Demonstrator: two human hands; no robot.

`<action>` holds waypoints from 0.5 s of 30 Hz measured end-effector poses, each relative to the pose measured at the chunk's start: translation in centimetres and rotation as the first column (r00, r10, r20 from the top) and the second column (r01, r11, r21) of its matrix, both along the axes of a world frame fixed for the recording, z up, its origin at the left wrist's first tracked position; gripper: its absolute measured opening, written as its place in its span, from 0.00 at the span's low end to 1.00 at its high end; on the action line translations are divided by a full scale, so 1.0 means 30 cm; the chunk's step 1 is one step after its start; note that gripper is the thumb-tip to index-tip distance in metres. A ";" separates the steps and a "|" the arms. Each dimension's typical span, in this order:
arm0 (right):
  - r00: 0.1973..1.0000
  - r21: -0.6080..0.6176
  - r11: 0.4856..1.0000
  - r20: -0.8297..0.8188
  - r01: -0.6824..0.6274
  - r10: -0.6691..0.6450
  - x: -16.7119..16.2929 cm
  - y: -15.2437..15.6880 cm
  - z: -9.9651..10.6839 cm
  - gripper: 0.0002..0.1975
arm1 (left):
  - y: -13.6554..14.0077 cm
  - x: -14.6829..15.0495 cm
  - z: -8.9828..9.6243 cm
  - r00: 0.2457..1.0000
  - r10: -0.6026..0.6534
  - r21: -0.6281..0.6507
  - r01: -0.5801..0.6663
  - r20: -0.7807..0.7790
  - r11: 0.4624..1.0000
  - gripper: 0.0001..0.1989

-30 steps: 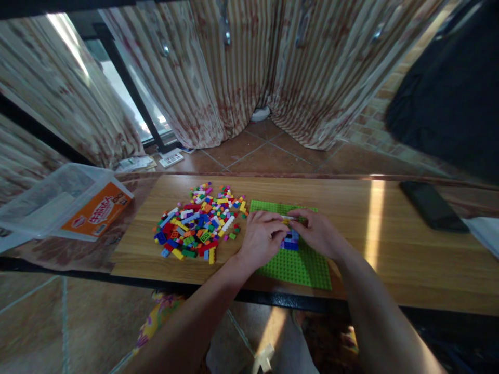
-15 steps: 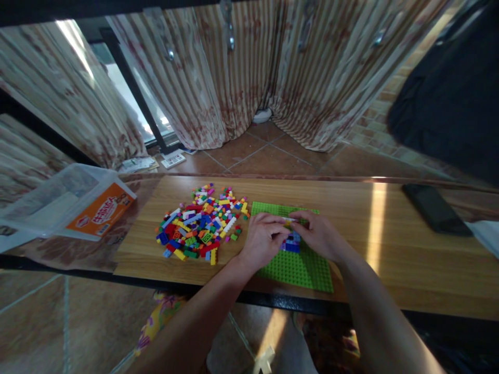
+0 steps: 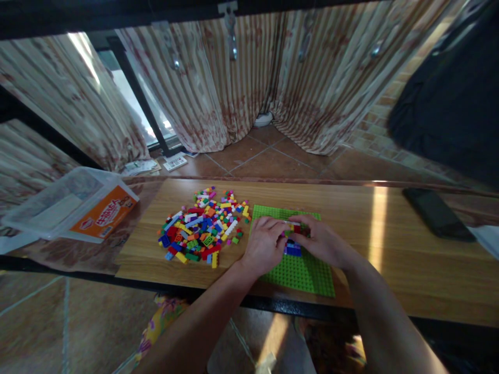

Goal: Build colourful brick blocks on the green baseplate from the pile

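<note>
A green studded baseplate [image 3: 302,275] lies on the wooden table in front of me. On it stands a small build of toy bricks [image 3: 293,250], with blue at the near side and red and white farther back. My left hand [image 3: 265,244] closes on the left side of this build, thumb and fingers bent together. From the right, my right hand [image 3: 323,240] pinches the build with thumb and forefinger. Both hands cover much of the build, so which single brick each one grips is hidden.
Left of the baseplate, a heap of loose coloured bricks [image 3: 202,228] spreads over the tabletop. A clear plastic box [image 3: 50,208] with an orange label stands at the far left. A black phone [image 3: 436,213] lies at the right, beside white paper [image 3: 487,236].
My fingers have shifted slightly over the build, and red bricks now show between them where yellow showed before. The whole view has moved down a little.
</note>
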State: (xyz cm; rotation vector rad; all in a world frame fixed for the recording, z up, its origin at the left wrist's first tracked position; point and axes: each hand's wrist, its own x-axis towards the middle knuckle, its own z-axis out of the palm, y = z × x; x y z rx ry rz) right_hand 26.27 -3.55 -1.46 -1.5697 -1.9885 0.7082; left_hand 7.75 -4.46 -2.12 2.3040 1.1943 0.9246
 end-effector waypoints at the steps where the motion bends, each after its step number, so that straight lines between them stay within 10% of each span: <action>1: 1.000 -0.009 1.000 0.005 0.000 0.000 -0.002 -0.001 0.001 0.19 | -0.001 0.000 0.002 1.000 -0.001 -0.004 0.001 -0.012 1.000 0.12; 15: 1.000 -0.050 0.999 0.027 0.013 -0.011 -0.011 -0.001 0.009 0.20 | 0.000 -0.005 0.011 0.996 -0.025 -0.002 0.025 -0.089 1.000 0.12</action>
